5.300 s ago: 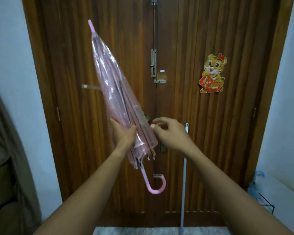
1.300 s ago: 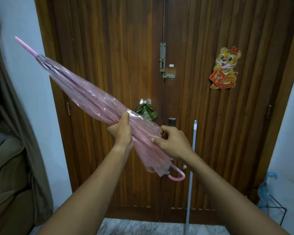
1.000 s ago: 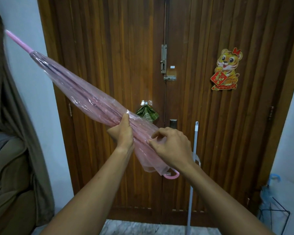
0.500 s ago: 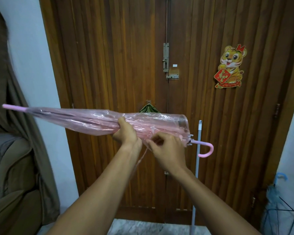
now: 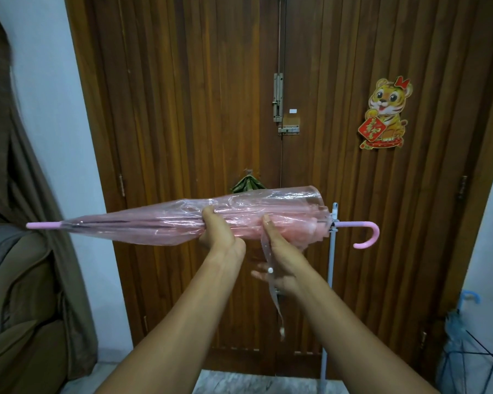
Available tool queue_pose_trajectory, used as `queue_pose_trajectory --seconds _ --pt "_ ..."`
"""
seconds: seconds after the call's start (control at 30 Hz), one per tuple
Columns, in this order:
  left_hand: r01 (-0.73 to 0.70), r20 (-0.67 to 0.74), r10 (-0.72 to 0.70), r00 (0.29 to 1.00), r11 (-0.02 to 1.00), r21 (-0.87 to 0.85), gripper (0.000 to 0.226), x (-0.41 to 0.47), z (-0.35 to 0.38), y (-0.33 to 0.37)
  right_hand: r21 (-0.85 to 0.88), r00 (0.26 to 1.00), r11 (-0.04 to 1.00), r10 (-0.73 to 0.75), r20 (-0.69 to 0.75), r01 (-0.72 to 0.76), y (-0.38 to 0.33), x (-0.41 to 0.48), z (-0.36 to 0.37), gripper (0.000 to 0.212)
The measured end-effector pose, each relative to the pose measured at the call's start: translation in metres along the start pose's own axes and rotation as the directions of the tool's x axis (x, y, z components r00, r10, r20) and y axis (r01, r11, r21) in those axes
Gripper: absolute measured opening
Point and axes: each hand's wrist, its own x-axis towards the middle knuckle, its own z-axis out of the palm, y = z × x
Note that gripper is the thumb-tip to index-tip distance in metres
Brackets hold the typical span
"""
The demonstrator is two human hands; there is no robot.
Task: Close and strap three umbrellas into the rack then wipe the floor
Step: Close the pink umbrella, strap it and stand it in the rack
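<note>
1. Pink umbrella [image 5: 160, 226], head view: closed and held level across the door [image 5: 182, 109]. Its tip [image 5: 43, 224] points left and the hooked handle [image 5: 367, 234] right. A second ago it sat tilted, tip up; it has now swung flat.
2. Left grip [image 5: 218, 231]: clenched round the canopy mid-length from below, carrying the weight.
3. Right grip [image 5: 279, 260]: has let go of the folds. Thumb is up against the canopy, fingers spread below, grasping nothing I can see.
4. Strap [image 5: 269, 260]: now hangs free from the canopy, draped across the right palm. White snap is showing and the loose end dangles below the wrist.
5. Meaning: canopy is gathered and the strap is out, but not wrapped or snapped. Folds at the handle end look puffy, so they probably need a tighter twist first.
6. Rack [image 5: 467, 362]: wire frame on the floor [image 5: 254, 382] at its right edge, by the door's right side, well apart from both hands. Blue umbrella [image 5: 456, 322] already stands in it; strapped or not, cannot tell. Third umbrella is not in view.
7. In the way: grey pole [image 5: 329, 280] stands upright just behind the handle end; contact, cannot tell. A swing right toward the rack could clip it. Brown-covered sofa [image 5: 17, 280] sits near the tip on the left.
</note>
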Motion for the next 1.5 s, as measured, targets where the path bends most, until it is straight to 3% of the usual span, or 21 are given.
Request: queue_pose_trajectory --seconds 0.07,0.2,0.3,0.37,0.43,0.47,0.5,0.53,0.57,0.6,0.63,0.67,0.73,0.8,0.9,0.97,1.03,1.1,1.17,1.33,1.5 --pt "0.027 0.010 -0.027 1.000 0.999 0.039 0.036 0.003 -0.003 -0.005 0.139 0.999 0.990 -0.021 0.049 0.014 -0.002 0.003 0.002 0.065" --pt "0.137 0.102 -0.154 0.983 0.978 0.157 0.052 0.010 -0.008 -0.006 0.322 0.989 0.936 -0.147 0.001 0.139 -0.009 0.007 0.004 0.024" --pt "0.223 0.083 -0.266 0.960 0.913 0.340 0.061 0.006 -0.017 -0.005 0.197 0.961 0.943 -0.251 -0.115 0.269 -0.014 0.013 0.006 0.034" --pt "0.266 0.100 -0.383 0.918 0.785 0.559 0.078 0.000 -0.030 0.000 0.173 0.939 0.929 -0.299 -0.172 0.328 -0.022 0.016 0.003 0.043" --pt "0.164 0.175 -0.468 0.866 0.597 0.786 0.083 -0.013 -0.045 0.012 0.105 0.919 0.926 -0.338 -0.202 0.364 -0.033 0.021 -0.005 0.044" --pt "0.005 0.227 -0.406 0.885 0.496 0.869 0.078 -0.017 -0.052 0.017 0.047 0.913 0.927 -0.358 -0.194 0.373 -0.039 0.022 -0.010 0.040" --pt "-0.218 0.324 -0.234 0.917 0.387 0.896 0.067 -0.021 -0.058 0.018 -0.010 0.910 0.925 -0.375 -0.175 0.379 -0.044 0.021 -0.014 0.035" --pt "-0.440 0.449 -0.010 0.894 0.180 0.880 0.058 -0.024 -0.061 0.019 -0.054 0.910 0.921 -0.389 -0.144 0.385 -0.048 0.020 -0.017 0.031" --pt "-0.573 0.584 0.182 0.792 -0.110 0.812 0.061 -0.027 -0.061 0.019 -0.079 0.915 0.920 -0.391 -0.100 0.385 -0.050 0.019 -0.018 0.032" --pt "-0.578 0.685 0.262 0.680 -0.384 0.721 0.078 -0.030 -0.058 0.018 -0.095 0.920 0.919 -0.389 -0.042 0.384 -0.050 0.018 -0.018 0.037" --pt "-0.530 0.722 0.276 0.634 -0.526 0.666 0.099 -0.027 -0.056 0.015 -0.109 0.923 0.917 -0.383 0.020 0.383 -0.050 0.017 -0.015 0.039" --pt "-0.497 0.717 0.248 0.651 -0.575 0.650 0.118 -0.023 -0.051 0.013 -0.126 0.925 0.917 -0.371 0.083 0.379 -0.049 0.014 -0.010 0.038" --pt "-0.526 0.649 0.167 0.742 -0.454 0.719 0.138 -0.010 -0.043 0.011 -0.152 0.926 0.918 -0.343 0.159 0.367 -0.047 0.011 -0.002 0.032" --pt "-0.562 0.613 0.140 0.778 -0.282 0.778 0.130 -0.002 -0.040 0.008 -0.181 0.919 0.908 -0.344 0.191 0.378 -0.049 0.011 0.001 0.038" --pt "-0.575 0.641 0.216 0.736 -0.300 0.761 0.089 -0.002 -0.042 0.005 -0.330 0.922 0.868 -0.301 0.244 0.371 -0.056 0.006 -0.001 0.059" --pt "-0.586 0.646 0.269 0.714 -0.274 0.762 0.059 -0.003 -0.043 0.004 -0.475 0.933 0.808 -0.256 0.251 0.349 -0.063 0.000 -0.002 0.058" --pt "-0.570 0.626 0.301 0.719 -0.259 0.780 0.044 0.001 -0.045 0.003 -0.591 0.952 0.752 -0.175 0.250 0.293 -0.068 -0.007 -0.003 0.050" --pt "-0.567 0.620 0.312 0.720 -0.252 0.784 0.044 0.005 -0.048 0.002 -0.649 0.970 0.731 -0.075 0.230 0.210 -0.069 -0.013 -0.004 0.044" --pt "-0.581 0.631 0.347 0.693 -0.248 0.775 0.042 0.006 -0.048 0.001 -0.701 0.978 0.686 -0.076 0.196 0.194 -0.065 -0.016 -0.003 0.037" --pt "-0.590 0.658 0.394 0.642 -0.295 0.752 0.038 0.006 -0.046 -0.001 -0.707 0.932 0.613 -0.301 0.204 0.353 -0.048 -0.011 0.007 0.047" --pt "-0.577 0.687 0.416 0.596 -0.373 0.727 0.034 0.006 -0.041 0.000 -0.679 0.873 0.575 -0.437 0.215 0.455 -0.039 -0.007 0.017 0.034"
